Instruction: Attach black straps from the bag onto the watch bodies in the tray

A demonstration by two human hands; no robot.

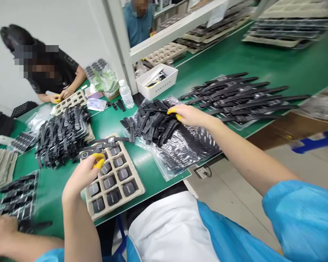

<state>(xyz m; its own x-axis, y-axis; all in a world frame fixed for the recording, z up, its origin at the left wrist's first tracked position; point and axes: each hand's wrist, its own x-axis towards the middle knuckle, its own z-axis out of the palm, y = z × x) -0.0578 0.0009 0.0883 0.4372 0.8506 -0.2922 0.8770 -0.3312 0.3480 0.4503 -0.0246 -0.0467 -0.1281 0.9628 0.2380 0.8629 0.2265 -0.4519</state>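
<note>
Yellow finger cots cover fingertips on both hands. My left hand [83, 174] is over a beige compartment tray [138, 183], its thumb and finger closed in a pinch; whatever lies between them is too small to make out. Dark square watch bodies [129, 188] sit in the tray's pockets, and watches with black straps [111, 141] lie across its far end. To the right, my right hand [190, 114] reaches onto a pile of loose black watch straps [153, 122], with its fingertips closed around a strap. Under the pile lies a clear plastic bag [177, 156] of more straps.
Strapped watches are stacked on trays at left [63, 133] and right [240, 96]. Behind the pile stand a white box [158, 82] and a bottle [126, 95]. A co-worker's arm [24, 242] is at lower left; other people [57, 72] sit across the green table [207, 63].
</note>
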